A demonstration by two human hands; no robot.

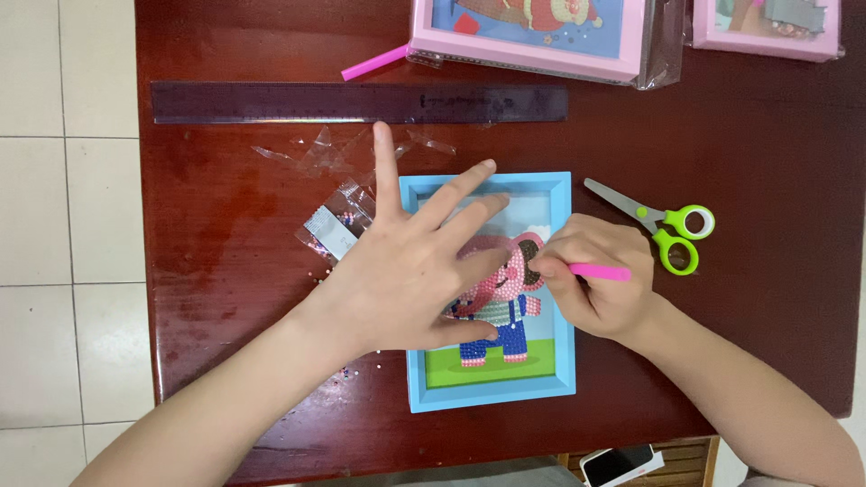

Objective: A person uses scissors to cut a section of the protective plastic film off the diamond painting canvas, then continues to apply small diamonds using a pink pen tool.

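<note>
Right hand [600, 293] grips pink pen [595, 271], tip on bead picture [492, 289] near table centre; left hand [410, 275] flat, fingers spread, steadying blue frame [487, 392]. Placing beads; precise aim needed.

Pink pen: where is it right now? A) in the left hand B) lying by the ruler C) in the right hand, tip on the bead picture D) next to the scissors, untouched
C: the right hand grips the pink pen with its tip at the elephant's head in the blue-framed bead picture, while the left hand lies flat on the picture.
</note>
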